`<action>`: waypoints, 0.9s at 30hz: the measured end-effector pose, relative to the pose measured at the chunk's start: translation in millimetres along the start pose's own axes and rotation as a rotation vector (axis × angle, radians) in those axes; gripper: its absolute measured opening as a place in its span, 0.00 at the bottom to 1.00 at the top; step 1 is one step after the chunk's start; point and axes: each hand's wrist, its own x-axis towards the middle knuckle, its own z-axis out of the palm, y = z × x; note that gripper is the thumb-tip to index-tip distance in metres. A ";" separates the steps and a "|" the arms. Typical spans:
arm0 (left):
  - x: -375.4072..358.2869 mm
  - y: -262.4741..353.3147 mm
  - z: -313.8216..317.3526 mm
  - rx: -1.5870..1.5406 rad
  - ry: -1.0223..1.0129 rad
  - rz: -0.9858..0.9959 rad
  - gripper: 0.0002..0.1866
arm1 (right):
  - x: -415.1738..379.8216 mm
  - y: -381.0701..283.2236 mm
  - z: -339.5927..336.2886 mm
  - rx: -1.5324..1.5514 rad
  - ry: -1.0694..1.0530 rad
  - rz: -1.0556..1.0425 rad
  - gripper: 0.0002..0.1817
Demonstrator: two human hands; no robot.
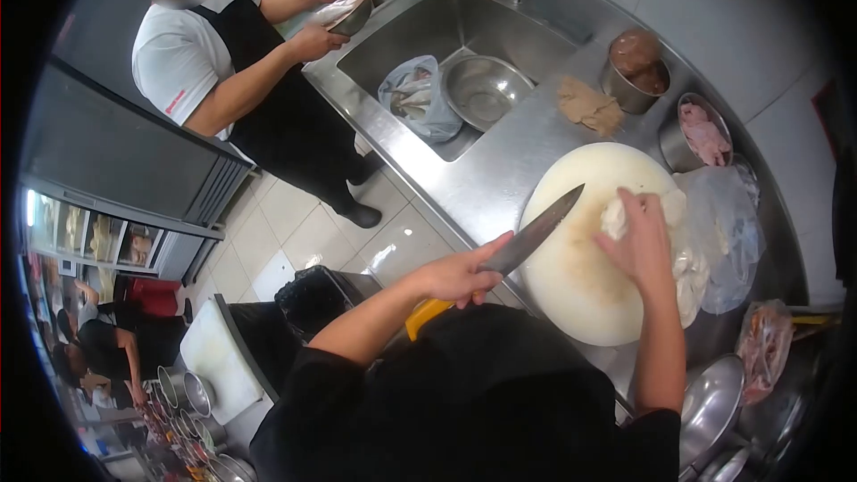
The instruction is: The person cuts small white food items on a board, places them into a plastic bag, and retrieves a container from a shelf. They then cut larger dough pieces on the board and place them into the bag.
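Note:
My left hand (458, 278) is closed around a large knife (540, 234) with a yellow handle. Its dark, smeared blade points up and right over the edge of a round white cutting board (567, 303). On the board, my right hand (641, 241) has its fingers bent around a pale, soft piece of meat (613, 219). More pale meat (689, 272) lies along the board's right side, beside and partly under my right wrist. A clear plastic bag (732, 236) touches the board's right edge.
Behind the board stand metal containers of brown food (636, 52) and pink meat (703, 132). A sink (379, 67) holds a metal bowl (486, 92) and bagged fish (413, 94). A co-worker (254, 71) holds a bowl of fish. A black-lined bin (312, 299) stands at left.

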 end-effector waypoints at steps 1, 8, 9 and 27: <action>-1.0 -0.3 -2.1 -0.024 -0.004 -0.013 0.43 | -11.3 -9.4 0.4 0.060 -0.034 -0.015 0.41; -24.8 16.7 -7.2 0.036 -0.046 -0.113 0.40 | -62.7 -19.4 34.0 0.192 -0.028 0.160 0.37; -29.7 20.9 -7.0 0.050 -0.060 -0.115 0.41 | -66.7 -10.2 32.3 0.243 -0.005 0.185 0.35; -29.9 41.5 2.6 0.106 -0.266 -0.280 0.42 | -69.8 1.4 46.4 0.493 0.067 0.254 0.15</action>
